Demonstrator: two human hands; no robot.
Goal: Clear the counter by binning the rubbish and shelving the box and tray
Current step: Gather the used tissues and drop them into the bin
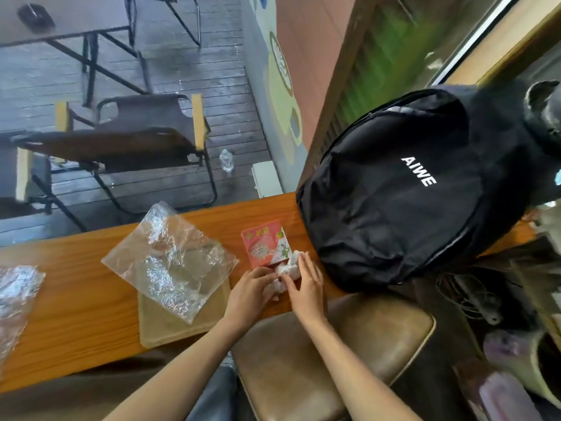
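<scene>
Both hands meet on the crumpled white tissue: left hand pinches it, right hand lies flat-fingered over it. Just beyond their fingertips the red box lies flat, its long axis pointing away from them.

Soft daylight was even, shadows weak. Glare shone on the plastic bag. Edges were bent by the wide lens and blurred.

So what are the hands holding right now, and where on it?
Both hands are on the crumpled white tissue: the left hand grips its near-left edge, and the right hand fingers press its right side.
</scene>
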